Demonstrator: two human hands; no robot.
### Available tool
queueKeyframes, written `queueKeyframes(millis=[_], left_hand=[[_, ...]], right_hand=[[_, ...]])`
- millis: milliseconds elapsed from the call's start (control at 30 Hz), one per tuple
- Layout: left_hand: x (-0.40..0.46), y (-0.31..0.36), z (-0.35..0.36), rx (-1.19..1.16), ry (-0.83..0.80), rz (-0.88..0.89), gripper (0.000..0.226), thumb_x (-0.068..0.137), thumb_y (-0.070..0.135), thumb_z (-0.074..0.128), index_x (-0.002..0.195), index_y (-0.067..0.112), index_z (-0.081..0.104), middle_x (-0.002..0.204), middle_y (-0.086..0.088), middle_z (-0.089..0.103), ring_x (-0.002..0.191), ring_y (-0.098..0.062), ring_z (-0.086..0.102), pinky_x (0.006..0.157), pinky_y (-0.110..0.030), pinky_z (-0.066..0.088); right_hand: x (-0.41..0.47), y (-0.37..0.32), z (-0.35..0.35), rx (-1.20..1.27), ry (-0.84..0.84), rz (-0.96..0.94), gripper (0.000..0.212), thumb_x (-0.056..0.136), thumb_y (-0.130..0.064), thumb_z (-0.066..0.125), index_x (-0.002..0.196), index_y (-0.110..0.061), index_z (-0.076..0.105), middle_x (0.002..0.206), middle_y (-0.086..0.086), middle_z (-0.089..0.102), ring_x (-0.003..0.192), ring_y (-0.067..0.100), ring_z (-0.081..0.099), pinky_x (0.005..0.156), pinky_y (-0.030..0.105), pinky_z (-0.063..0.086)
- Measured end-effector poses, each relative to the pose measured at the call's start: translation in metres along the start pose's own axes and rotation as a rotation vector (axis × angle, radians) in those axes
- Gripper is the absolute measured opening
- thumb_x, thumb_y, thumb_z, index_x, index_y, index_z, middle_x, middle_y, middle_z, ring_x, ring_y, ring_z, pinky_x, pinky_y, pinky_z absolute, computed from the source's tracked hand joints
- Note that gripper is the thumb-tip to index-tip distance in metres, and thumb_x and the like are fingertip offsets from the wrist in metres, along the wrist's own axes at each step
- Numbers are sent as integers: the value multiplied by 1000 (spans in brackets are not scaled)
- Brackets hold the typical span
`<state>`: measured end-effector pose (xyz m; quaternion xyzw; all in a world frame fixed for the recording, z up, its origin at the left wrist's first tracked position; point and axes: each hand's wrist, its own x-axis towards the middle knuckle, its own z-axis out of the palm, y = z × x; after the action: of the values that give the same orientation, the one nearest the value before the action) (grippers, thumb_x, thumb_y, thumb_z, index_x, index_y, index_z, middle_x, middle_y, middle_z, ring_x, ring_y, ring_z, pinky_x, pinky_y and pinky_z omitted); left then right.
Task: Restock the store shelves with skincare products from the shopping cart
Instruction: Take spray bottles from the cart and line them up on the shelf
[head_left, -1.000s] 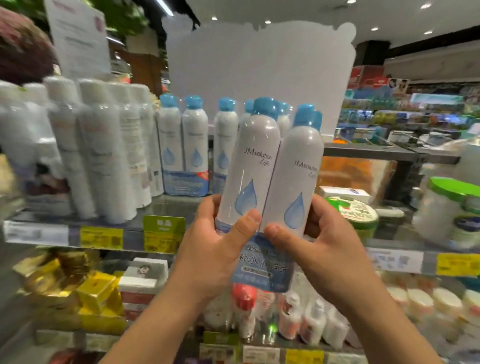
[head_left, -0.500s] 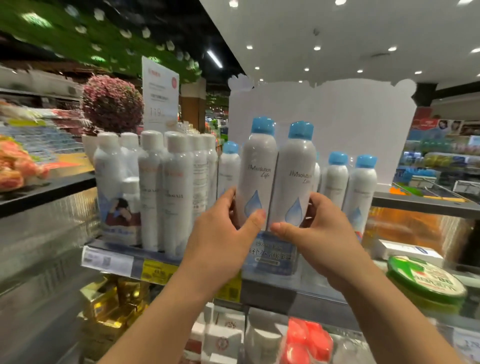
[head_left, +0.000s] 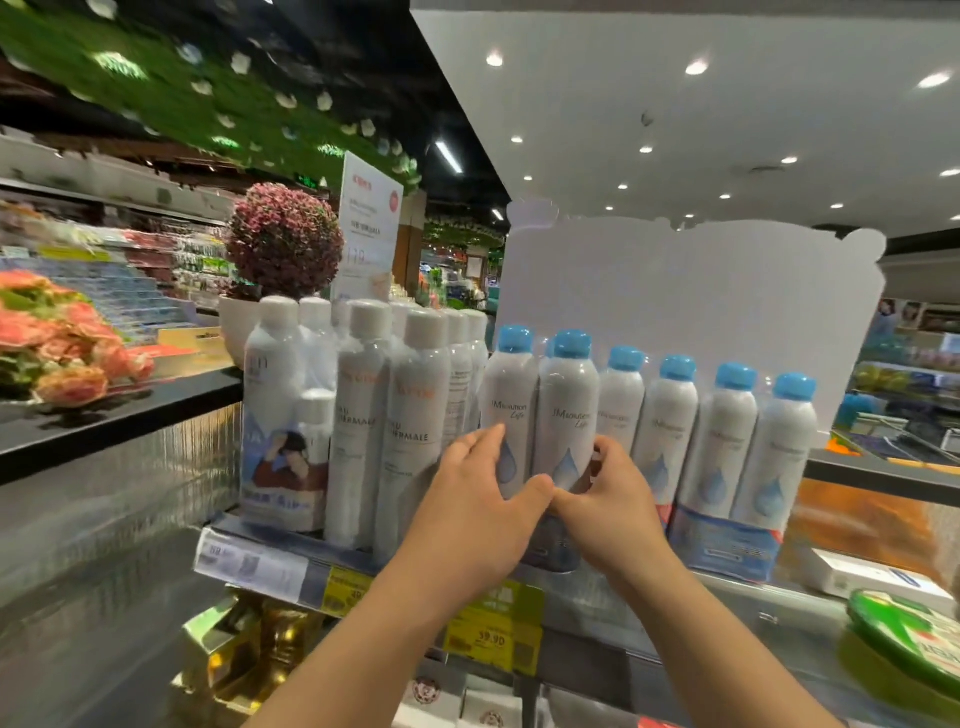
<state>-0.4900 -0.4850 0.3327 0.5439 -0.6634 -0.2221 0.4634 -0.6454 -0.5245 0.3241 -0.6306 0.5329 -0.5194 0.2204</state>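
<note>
A twin pack of white spray bottles with blue caps (head_left: 543, 410) stands on the top shelf (head_left: 582, 587), between white-capped bottles on its left and more blue-capped packs on its right. My left hand (head_left: 478, 514) wraps round the pack's left side, thumb across the front. My right hand (head_left: 608, 509) grips its right side, fingers curled behind the right bottle. The pack's lower part is hidden by both hands.
White-capped spray bottles (head_left: 384, 415) crowd the shelf's left. More blue-capped packs (head_left: 727, 457) fill the right. A white display board (head_left: 685, 312) rises behind. Yellow price tags (head_left: 493, 634) line the shelf edge. Gold boxes (head_left: 234, 654) sit below; a green-lidded jar (head_left: 909, 639) lies at right.
Both hands have carried the twin pack forward and set it into the gap on the shelf. The camera has tilted up and moved closer.
</note>
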Motion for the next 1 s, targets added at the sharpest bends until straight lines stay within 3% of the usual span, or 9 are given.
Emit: queueKeyframes(millis=[300, 400, 467, 633, 767, 933, 1000], left_hand=[[4, -11, -1, 41, -49, 0, 75, 95, 56, 54, 160, 38, 21, 167, 18, 10, 152, -7, 17, 125, -36, 24], [5, -11, -1, 46, -46, 7, 76, 95, 56, 54, 160, 38, 20, 167, 18, 9, 153, -7, 16, 125, -37, 23], [6, -10, 0, 49, -48, 11, 76, 96, 56, 54, 160, 39, 18, 168, 17, 8, 153, -9, 15, 124, -37, 22], [5, -6, 2, 47, -80, -3, 78, 96, 56, 55, 161, 39, 13, 169, 19, 2, 155, -10, 12, 123, -37, 22], [4, -4, 4, 53, -97, -22, 81, 98, 54, 54, 162, 40, 7, 170, 17, -4, 156, -11, 8, 123, -37, 19], [6, -4, 7, 50, -98, -29, 82, 98, 54, 54, 162, 39, 6, 171, 15, -5, 156, -13, 10, 123, -39, 22], [8, -4, 8, 41, -95, -28, 82, 98, 55, 54, 162, 38, 5, 171, 14, -5, 156, -14, 13, 122, -40, 24]], right_hand=[[2, 14, 11, -58, -52, -11, 57, 83, -18, 84, 125, -30, 47, 110, -15, 64, 99, -1, 64, 69, 10, 53], [5, 19, 13, -148, -30, -32, 61, 75, -31, 85, 125, -36, 50, 116, -11, 65, 110, 7, 64, 88, 26, 58], [7, 19, 14, -173, -23, -36, 58, 77, -28, 85, 123, -37, 51, 117, -10, 65, 110, 9, 64, 92, 34, 59], [11, 20, 17, -153, -1, -32, 56, 82, -18, 85, 117, -41, 48, 112, -13, 64, 102, 4, 64, 82, 20, 56], [12, 23, 23, -125, 11, -14, 60, 81, -18, 86, 119, -42, 45, 114, -13, 64, 106, 8, 64, 87, 26, 58], [14, 18, 23, -101, -11, -7, 57, 83, -13, 84, 107, -46, 45, 107, -17, 64, 99, 3, 63, 74, 13, 50], [14, 16, 23, -113, -8, -17, 55, 84, -14, 83, 114, -42, 46, 107, -16, 62, 97, 3, 61, 70, 10, 46]])
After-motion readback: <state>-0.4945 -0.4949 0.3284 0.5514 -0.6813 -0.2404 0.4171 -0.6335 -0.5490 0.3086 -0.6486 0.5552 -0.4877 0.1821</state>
